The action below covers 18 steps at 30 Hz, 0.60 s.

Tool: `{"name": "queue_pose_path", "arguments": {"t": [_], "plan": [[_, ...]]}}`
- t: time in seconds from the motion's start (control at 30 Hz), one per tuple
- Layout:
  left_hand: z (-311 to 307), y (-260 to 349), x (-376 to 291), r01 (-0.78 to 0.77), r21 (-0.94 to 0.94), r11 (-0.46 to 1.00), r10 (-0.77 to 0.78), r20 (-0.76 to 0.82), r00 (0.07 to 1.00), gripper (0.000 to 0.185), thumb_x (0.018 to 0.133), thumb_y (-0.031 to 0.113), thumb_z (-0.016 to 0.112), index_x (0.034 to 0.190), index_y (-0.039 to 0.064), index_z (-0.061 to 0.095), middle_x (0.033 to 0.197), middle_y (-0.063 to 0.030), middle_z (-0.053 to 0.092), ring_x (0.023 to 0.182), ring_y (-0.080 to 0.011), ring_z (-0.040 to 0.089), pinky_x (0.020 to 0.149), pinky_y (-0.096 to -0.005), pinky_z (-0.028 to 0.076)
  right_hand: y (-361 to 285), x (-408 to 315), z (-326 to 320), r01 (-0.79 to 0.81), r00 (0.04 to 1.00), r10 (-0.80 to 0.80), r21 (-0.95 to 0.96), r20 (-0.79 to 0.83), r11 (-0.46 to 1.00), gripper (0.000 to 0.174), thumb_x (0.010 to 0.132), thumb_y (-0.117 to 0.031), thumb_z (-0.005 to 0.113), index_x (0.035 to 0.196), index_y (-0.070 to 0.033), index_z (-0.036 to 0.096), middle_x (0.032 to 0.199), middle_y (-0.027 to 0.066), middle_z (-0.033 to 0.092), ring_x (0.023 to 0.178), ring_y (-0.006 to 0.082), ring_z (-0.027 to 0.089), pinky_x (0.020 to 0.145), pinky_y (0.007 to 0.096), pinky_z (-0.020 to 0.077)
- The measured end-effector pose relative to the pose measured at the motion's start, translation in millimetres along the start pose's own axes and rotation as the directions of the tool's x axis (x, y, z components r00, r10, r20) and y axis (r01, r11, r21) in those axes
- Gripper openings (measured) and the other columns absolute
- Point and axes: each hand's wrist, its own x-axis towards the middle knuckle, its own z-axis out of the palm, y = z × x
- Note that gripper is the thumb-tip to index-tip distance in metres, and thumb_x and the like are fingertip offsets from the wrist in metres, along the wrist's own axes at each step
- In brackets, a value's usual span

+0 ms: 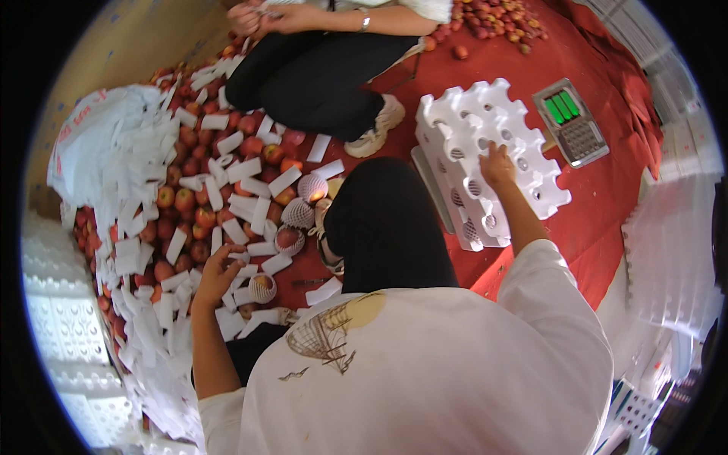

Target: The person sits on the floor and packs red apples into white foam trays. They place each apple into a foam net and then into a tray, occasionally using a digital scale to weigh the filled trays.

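Observation:
My left hand hovers at the near edge of a heap of red apples, fingers apart, with no object visible in it. Flattened white foam net sleeves lie scattered over that heap. Just right of the hand rests an apple in a foam net; another netted apple sits farther off. My right hand touches the top of a white foam fruit box, its fingertips at one of the round holes. Netted fruit shows through several holes. Whether those fingers grip anything is hidden.
Beyond my knee sits another person, whose hands are at the top. A digital scale display stands right of the box on red cloth. A white plastic bag lies left. Loose fruit is piled at the back.

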Motion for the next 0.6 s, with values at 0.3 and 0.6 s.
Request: {"name": "queue_pose_path", "arguments": {"t": [0.3,0.6], "plan": [[-9.0,-159.5,56.5,0.082,0.032,0.996,-0.074,-0.209,0.975,0.032,0.087,0.016,0.066,0.116,0.003,0.062,0.106,-0.0088,0.066,0.094,-0.0185,0.063,0.081,-0.0319,0.051,-229.9,-46.1,-183.2,0.535,0.762,-0.628,0.703,-0.161,0.469,0.027,0.095,-0.016,0.058,0.120,-0.006,0.061,0.108,0.0088,0.066,0.101,0.0176,0.062,0.087,0.0302,0.0483],[67.6,-188.1,172.5,0.037,0.464,0.885,0.179,-0.411,0.894,0.035,0.074,0.028,0.073,0.106,0.013,0.071,0.123,-0.0204,0.056,0.112,-0.0393,0.054,0.097,-0.0483,0.044,-462.3,-112.8,-185.7,0.408,0.409,-0.909,0.907,-0.082,0.102,0.016,0.091,-0.008,0.062,0.103,0.002,0.065,0.093,0.0065,0.067,0.083,0.0098,0.062,0.074,0.0233,0.0494]]}}
